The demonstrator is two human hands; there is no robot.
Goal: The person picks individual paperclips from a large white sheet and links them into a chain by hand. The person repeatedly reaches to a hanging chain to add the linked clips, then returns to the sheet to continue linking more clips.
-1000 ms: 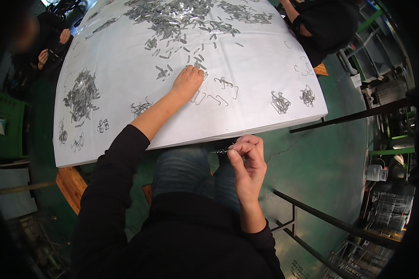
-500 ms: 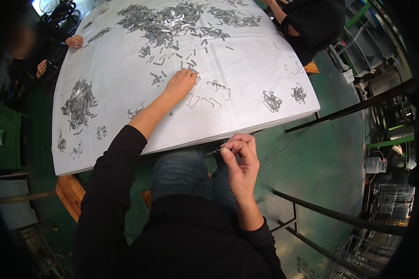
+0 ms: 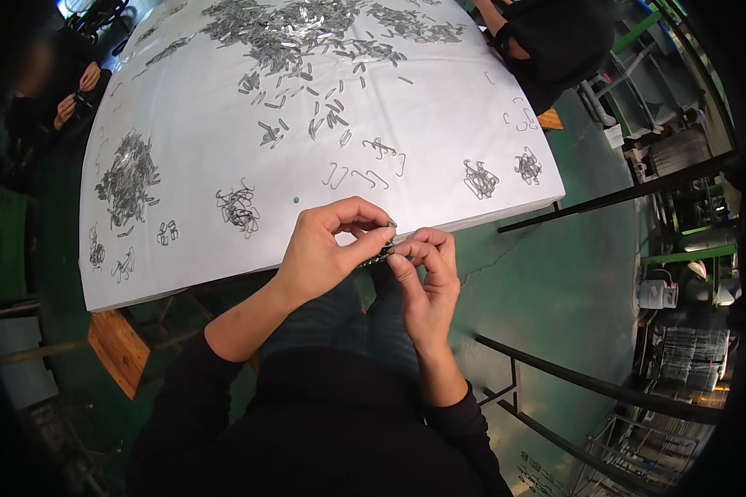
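Note:
My left hand (image 3: pixel 322 253) and my right hand (image 3: pixel 429 286) meet above my lap, just off the table's near edge. The left hand's thumb and forefinger are pinched together, with a small grey tip of metal showing at them. A thin, dark, jagged metal piece (image 3: pixel 375 258) shows between the two hands, in the pinch of my right fingers; its kind is too small to tell. Beyond the hands, several bent wire hooks (image 3: pixel 370 178) lie loose on the white-covered table (image 3: pixel 278 178). Farther off are scattered flat metal clips (image 3: pixel 315 128).
A large heap of clips (image 3: pixel 294 33) covers the far table, with a smaller heap (image 3: pixel 130 180) at left. Tangled wire hooks (image 3: pixel 238 209) and another pile (image 3: pixel 480 179) lie nearer. Co-workers sit at far left and far right. Black metal rails (image 3: pixel 588 377) stand to my right.
My left hand has come back from the loose clips on the table to meet my right hand, fingers pinched. The right hand has stayed nearly in place. The left co-worker's hand has left the table.

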